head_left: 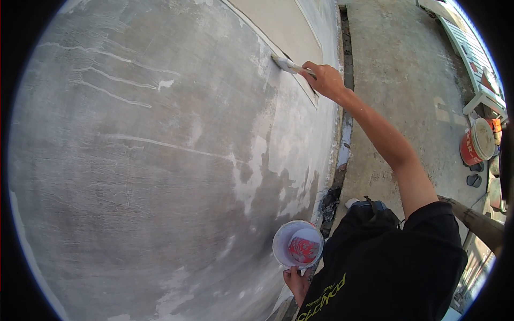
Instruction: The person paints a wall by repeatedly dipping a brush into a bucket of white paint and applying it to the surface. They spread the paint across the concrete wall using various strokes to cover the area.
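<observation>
My right hand (324, 81) is closed around the handle of a paintbrush (287, 65), arm stretched far forward. The bristles meet the grey wall (160, 117) right beside the edge of a pale framed panel (286, 24). Low by my body, the fingers of my left hand (297, 282) grip the rim of a white bucket (280, 242). Whitish liquid and a red patch with pale marks show inside it. Whitish patches and drip lines cover parts of the wall.
A narrow gutter (348, 51) runs along the wall's foot, beside a concrete floor (391, 69). To the right stand a white slatted bench (466, 56) and a red paint bucket (471, 150) near dark slippers (474, 180). A wooden pole (474, 219) passes close to my right side.
</observation>
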Demonstrator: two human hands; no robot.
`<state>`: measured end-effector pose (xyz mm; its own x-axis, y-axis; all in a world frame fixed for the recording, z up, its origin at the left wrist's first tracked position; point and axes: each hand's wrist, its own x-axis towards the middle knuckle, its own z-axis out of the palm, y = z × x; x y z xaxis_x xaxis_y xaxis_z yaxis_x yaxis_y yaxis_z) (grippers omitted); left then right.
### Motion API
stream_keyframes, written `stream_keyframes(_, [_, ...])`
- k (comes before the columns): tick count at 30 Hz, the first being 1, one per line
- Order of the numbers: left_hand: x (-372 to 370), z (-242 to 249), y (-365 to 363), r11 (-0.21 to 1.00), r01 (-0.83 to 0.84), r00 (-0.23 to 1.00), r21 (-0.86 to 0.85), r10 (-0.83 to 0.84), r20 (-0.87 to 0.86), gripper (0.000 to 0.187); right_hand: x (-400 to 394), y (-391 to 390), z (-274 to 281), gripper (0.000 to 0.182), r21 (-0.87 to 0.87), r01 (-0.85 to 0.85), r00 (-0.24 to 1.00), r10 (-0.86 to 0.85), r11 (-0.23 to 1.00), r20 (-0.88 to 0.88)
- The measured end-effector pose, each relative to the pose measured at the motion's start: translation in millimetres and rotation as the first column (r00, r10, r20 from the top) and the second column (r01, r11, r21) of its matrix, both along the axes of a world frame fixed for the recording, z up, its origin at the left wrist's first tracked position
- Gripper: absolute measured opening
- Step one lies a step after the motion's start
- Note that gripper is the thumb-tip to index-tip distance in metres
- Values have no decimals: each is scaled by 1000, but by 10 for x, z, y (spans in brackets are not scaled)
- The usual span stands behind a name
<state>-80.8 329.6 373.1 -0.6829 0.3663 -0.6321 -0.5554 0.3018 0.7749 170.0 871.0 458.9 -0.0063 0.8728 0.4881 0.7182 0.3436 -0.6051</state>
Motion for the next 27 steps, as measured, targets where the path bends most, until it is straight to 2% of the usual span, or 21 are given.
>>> stream_keyframes(6, [36, 68, 155, 999, 15, 1000, -40, -14, 23, 17, -279, -1261, -9, 19, 34, -328, 939, 330, 944, -95])
stream_keyframes(8, [29, 82, 181, 998, 39, 999, -44, -38, 28, 17, -345, -1640, 16, 20, -37, -460, 887, 456, 887, -76])
stream_keyframes(11, [-7, 57, 188, 997, 71, 997, -33, -70, 23, 17, -459, -1796, -69, 21, 11, -636, 770, 635, 772, -59])
stream_keyframes(14, [-39, 38, 162, 998, 64, 998, 1, -64, 11, 17, -433, -1530, -116, 22, 51, -637, 759, 638, 769, -128])
stream_keyframes(15, [-38, 33, 141, 999, 48, 999, 8, -48, 12, 17, -388, -1380, -123, 23, -32, -610, 789, 603, 792, -120])
stream_keyframes(19, [40, 80, 63, 999, -11, 1000, 39, 10, 29, 19, -62, -675, -25, 25, -128, -428, 903, 429, 895, -16])
stream_keyframes(23, [53, 26, -66, 997, -63, 997, 46, 61, 40, 20, 219, -32, -24, 30, 16, -165, 986, 165, 986, 6])
stream_keyframes(27, [78, 47, -102, 998, -66, 997, 20, 65, 30, 20, 148, 33, 103, 28, -50, 45, 999, -45, 998, 9])
